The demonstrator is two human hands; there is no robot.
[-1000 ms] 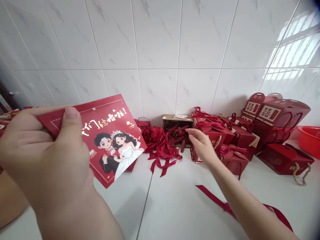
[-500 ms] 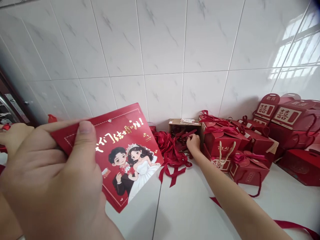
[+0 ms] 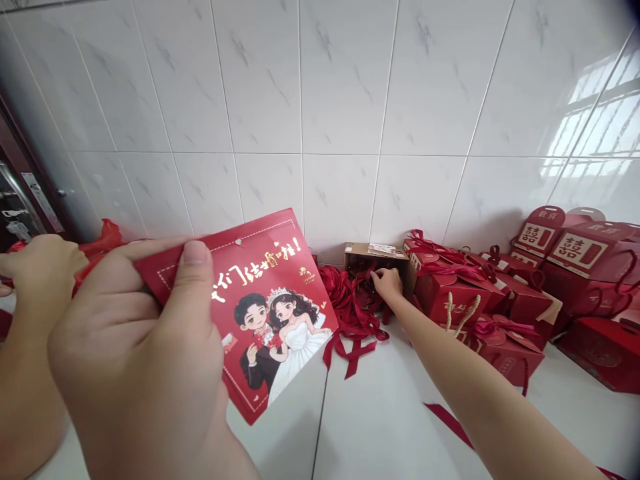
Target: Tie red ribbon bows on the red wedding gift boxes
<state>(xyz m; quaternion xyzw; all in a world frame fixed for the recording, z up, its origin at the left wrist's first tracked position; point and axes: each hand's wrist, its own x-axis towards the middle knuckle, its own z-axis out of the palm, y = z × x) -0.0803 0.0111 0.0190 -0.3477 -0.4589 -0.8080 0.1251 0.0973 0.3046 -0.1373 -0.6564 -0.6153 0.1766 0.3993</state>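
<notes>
Wall (image 3: 265,93) of veined tiles, pale seamed surface (image 3: 380,427), red card (image 3: 273,313) above

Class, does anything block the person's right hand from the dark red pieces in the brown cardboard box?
Nothing visible does. The right hand is at the open front of the brown cardboard box, close to the dark red pieces. The crimson ribbon heap lies mostly left; red gift boxes with bows stand right.

Bright glare on tiled wall (image 3: 340,100) at right, soft shadows.
</notes>
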